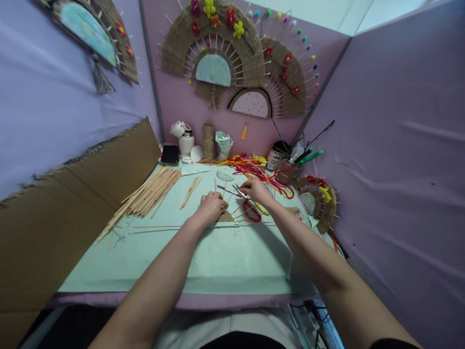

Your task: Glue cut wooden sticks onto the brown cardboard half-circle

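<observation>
My left hand (212, 207), fingers bent, grips a small brown cardboard piece (227, 217) lying on the table. Thin wooden sticks (242, 209) fan out from that piece, partly hidden by the hand. To its right, my right hand (256, 190) has thumb and fingers pinched together above the sticks; what lies between the fingertips is too small to make out. Just below the right hand are scissors with a red handle loop (252, 211). A slim pen-like tool (228, 190) lies left of the right fingertips.
A bundle of wooden sticks (152, 191) lies left beside a cardboard wall (83, 189). Behind are a twine spool (208, 140), a white jar (186, 143) and coloured pipe cleaners (250, 169). A pot of pens (288, 170) stands right; a decorated fan (319, 201) leans nearby.
</observation>
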Demonstrator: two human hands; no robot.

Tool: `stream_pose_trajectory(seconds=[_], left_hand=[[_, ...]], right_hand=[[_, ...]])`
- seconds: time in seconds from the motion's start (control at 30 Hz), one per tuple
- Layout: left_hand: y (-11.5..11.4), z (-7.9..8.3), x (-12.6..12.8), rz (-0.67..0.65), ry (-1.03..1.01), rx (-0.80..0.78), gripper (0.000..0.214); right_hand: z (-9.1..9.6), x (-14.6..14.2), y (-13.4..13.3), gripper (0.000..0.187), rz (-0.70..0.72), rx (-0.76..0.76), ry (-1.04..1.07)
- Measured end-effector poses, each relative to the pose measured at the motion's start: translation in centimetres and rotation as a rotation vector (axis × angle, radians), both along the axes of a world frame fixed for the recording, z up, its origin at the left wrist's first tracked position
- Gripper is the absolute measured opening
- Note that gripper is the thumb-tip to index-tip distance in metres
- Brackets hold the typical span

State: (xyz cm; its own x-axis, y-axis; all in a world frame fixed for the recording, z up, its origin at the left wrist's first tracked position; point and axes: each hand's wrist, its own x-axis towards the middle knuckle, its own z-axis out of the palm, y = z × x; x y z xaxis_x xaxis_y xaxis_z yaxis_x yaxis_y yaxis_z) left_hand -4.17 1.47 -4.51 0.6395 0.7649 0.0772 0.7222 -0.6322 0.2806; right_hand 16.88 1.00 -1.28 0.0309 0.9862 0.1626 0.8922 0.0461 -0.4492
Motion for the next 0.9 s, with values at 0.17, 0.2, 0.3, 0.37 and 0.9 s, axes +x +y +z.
stream_pose_trajectory(seconds=[0.17,0.2,0.3,0.37,0.9], left_hand=[[-0.1,-0.1,0.0,0.000,-0.016,0.005,0.024],[-0.1,-0.1,0.0,0.002,-0.015,0.004,0.024],[0.0,-0.1,0.1,0.001,-0.006,0.001,0.025],[0.0,0.0,0.1,-0.001,0.000,-0.001,0.025],[0.1,0.7,-0.1,0.172,-0.131,0.049,0.026]], right_hand=[[0.6,2.5,-0.9,0.016,0.005,-0.029,-0.026],[0.5,2.8,-1.1,0.015,0.011,-0.036,-0.033],[0.1,3.0,-1.7,0.016,0.062,-0.051,-0.080],[-0.2,2.7,-2.1,0.017,0.155,-0.055,-0.139],[-2.3,0.3,-1.7,0.017,0.582,0.047,-0.489]])
